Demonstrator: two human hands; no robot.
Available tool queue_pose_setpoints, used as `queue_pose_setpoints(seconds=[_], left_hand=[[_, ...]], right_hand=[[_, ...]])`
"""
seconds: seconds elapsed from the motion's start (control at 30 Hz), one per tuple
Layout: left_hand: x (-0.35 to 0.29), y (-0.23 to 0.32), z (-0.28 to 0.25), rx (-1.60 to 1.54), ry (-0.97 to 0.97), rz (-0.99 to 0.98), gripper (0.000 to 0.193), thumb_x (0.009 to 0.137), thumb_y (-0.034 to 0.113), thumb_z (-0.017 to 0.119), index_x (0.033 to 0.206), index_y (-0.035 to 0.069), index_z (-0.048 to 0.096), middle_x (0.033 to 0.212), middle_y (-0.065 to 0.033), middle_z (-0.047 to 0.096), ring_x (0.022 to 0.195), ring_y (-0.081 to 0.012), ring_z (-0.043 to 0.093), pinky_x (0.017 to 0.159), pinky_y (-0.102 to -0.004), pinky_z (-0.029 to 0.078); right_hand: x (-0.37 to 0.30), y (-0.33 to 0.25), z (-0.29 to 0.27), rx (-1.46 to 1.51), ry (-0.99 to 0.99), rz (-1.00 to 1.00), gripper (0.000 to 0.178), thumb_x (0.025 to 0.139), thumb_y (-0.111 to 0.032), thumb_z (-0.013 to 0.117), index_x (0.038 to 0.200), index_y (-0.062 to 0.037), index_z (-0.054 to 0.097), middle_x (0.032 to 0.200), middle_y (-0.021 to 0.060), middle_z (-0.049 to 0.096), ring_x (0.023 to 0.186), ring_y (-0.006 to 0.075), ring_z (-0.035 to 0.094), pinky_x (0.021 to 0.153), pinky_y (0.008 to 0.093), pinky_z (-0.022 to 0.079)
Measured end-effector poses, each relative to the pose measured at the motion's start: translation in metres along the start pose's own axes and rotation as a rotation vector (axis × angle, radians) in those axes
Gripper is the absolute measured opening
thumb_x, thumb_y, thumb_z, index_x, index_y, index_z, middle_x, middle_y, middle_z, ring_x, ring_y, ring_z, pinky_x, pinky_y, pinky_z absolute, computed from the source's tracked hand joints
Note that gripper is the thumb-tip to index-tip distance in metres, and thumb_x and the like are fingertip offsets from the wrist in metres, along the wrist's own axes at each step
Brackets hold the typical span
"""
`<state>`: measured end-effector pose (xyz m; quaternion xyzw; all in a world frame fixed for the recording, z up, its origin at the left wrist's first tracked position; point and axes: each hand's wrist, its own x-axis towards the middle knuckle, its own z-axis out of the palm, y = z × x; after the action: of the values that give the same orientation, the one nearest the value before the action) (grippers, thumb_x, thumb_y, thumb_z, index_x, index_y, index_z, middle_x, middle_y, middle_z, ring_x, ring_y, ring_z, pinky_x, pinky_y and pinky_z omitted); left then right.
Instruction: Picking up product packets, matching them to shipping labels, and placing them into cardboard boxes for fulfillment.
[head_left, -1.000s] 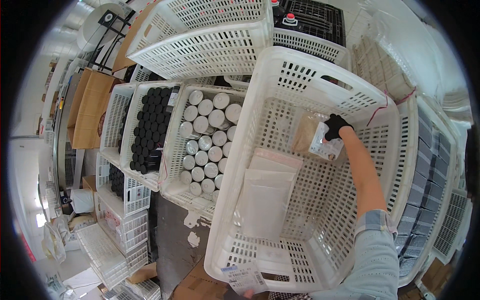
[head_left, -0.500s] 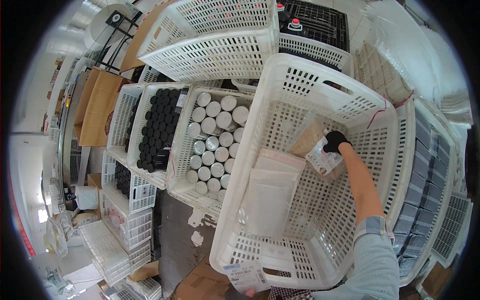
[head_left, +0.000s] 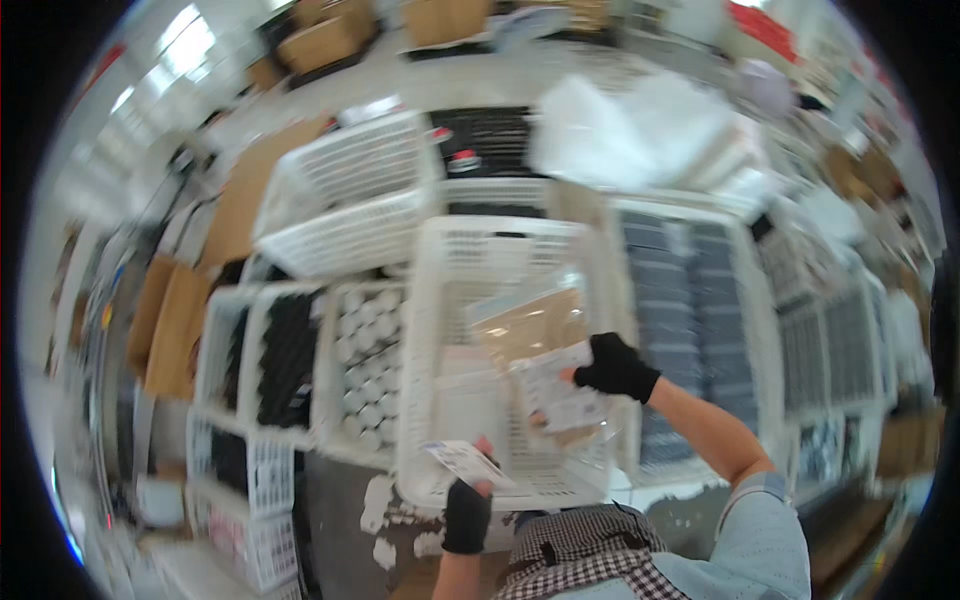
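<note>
My right hand [head_left: 615, 367], in a black glove with bare fingertips, grips a clear plastic bag [head_left: 535, 325]. Something flat and brown shows through it, and a printed white label [head_left: 560, 390] covers its lower part. The bag hangs tilted over the large white basket [head_left: 415, 440]. Closed on a printed paper slip [head_left: 465, 462], my left hand [head_left: 468, 515], gloved alike, is at the basket's near rim. Flat white padded envelopes [head_left: 470, 405] lie inside the basket. Motion blurs the picture.
To the left, one crate holds white-lidded cans [head_left: 370, 350], another black-capped containers [head_left: 288, 360]. On the right, a crate contains grey packs [head_left: 665, 300]. An upturned white basket [head_left: 345, 190] and clear plastic sheeting [head_left: 640, 130] are at the back. An open cardboard box [head_left: 175, 330] stands far left.
My right hand has lifted the brown-filled bag up from inside the basket. My left hand has raised the slip further into view. The view has tilted up and turned right.
</note>
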<state>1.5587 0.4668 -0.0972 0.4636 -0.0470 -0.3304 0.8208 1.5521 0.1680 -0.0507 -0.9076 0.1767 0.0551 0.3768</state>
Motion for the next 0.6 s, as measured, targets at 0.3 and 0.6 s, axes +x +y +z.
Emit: queue_pose_setpoints(seconds=[0.3, 0.6], left_hand=[[-0.018, -0.060, 0.220, 0.158, -0.620, -0.373, 0.042, 0.074, 0.034, 0.065, 0.099, 0.004, 0.049, 0.103, -0.0092, 0.054, 0.091, -0.0217, 0.054, 0.081, -0.0344, 0.044], [-0.126, -0.265, 0.440, 0.446, -1.212, -0.520, 0.037, 0.082, 0.031, 0.059, 0.101, 0.002, 0.047, 0.101, -0.0105, 0.056, 0.089, -0.0200, 0.054, 0.077, -0.0338, 0.046]], right_hand=[[-0.331, 0.021, -0.093, 0.338, 0.625, 0.205, 0.036, 0.071, -0.036, 0.068, 0.077, -0.0011, 0.062, 0.062, 0.0116, 0.060, 0.056, 0.0229, 0.060, 0.054, 0.0332, 0.045], [-0.593, 0.134, -0.052, 0.381, 1.383, 0.554, 0.036, 0.070, -0.034, 0.068, 0.089, -0.0034, 0.064, 0.078, 0.0155, 0.063, 0.070, 0.0279, 0.062, 0.065, 0.0353, 0.047]])
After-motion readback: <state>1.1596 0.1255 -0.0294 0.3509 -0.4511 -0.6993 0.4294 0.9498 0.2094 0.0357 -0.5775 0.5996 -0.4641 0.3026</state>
